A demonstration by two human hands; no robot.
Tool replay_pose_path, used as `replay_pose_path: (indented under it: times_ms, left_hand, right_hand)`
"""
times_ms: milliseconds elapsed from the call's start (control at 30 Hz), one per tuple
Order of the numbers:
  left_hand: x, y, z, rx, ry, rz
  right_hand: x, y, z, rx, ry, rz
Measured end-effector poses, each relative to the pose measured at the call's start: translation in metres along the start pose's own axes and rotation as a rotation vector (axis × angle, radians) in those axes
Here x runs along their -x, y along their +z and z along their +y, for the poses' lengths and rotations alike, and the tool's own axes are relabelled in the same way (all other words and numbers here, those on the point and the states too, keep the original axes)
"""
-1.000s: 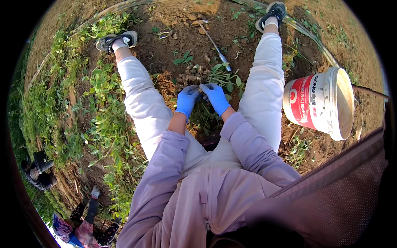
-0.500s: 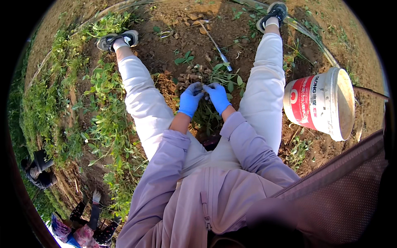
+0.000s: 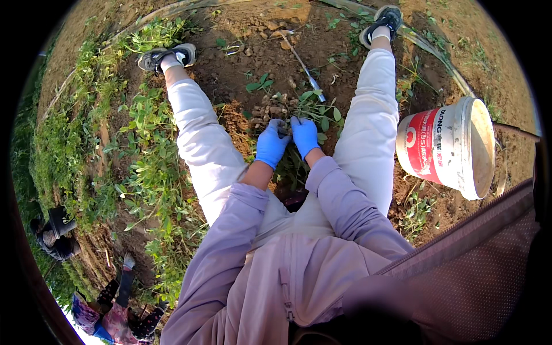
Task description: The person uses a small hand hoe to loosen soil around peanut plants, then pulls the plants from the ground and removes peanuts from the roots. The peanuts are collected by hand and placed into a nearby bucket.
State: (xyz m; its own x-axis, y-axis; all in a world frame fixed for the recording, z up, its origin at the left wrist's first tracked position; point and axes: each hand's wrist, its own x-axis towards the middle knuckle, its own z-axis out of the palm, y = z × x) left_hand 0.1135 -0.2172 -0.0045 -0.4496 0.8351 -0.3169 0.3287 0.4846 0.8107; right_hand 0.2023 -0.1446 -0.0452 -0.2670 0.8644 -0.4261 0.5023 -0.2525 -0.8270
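blue rubbery gloved left hand (image 3: 270, 145) and right hand (image 3: 305, 135) | both grasping leafy uprooted plant (image 3: 299, 112) with knobbly tan pods | round white-red plastic bucket (image 3: 451, 146) lies right

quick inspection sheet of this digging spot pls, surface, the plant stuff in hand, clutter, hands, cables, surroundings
surface: bare brown soil with clods, between the seated person's spread legs
job's things: uprooted plant with green leaves and a cluster of pale pods at its roots, lying on the soil
clutter: red and white bucket tipped on its side by the right leg; thin metal tool lying on the soil ahead
grippers: left hand and right hand, both in blue gloves, close together on the plant; exact grip too small to tell
cables: nothing seen
surroundings: strip of green weeds on the left; another person at the left rim
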Motion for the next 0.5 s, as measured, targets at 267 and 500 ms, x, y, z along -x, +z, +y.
replay_pose_path:
  times_ms: [267,500]
  left_hand:
    - [-0.002,-0.003,-0.010,-0.230,0.056,0.047]
    - [0.000,0.008,-0.004,-0.270,-0.150,0.085]
  right_hand:
    - [0.013,-0.004,-0.015,0.140,-0.031,-0.135]
    - [-0.010,-0.012,-0.006,-0.522,0.030,0.318]
